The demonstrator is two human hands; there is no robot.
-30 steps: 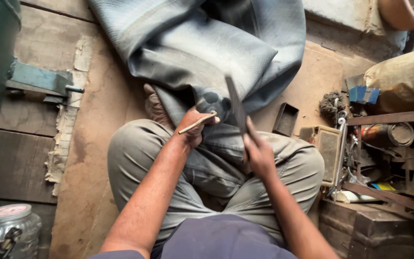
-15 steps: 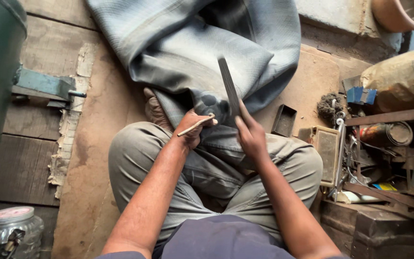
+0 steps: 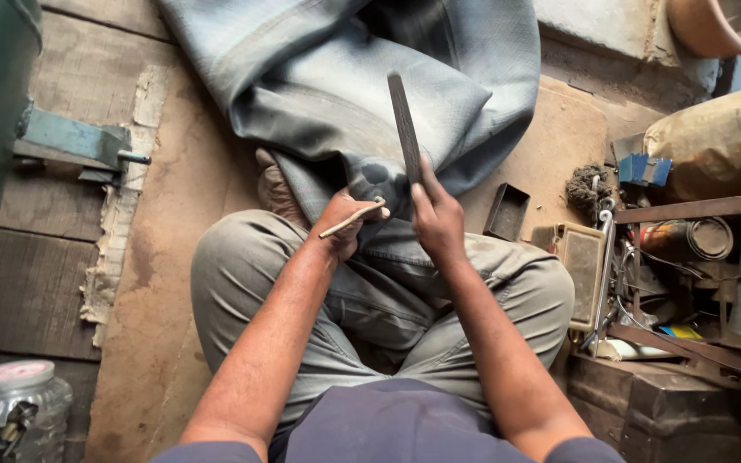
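Head view: the right hand [image 3: 439, 219] grips a long dark file [image 3: 405, 129], fingers wrapped around its lower end, the blade rising toward twelve o'clock over the grey rubber sheet [image 3: 362, 94]. At nine o'clock from it, the left hand [image 3: 345, 225] pinches a thin stick [image 3: 352, 219] and presses the sheet's edge. The person sits cross-legged; a small black tray [image 3: 508, 211] lies at three o'clock.
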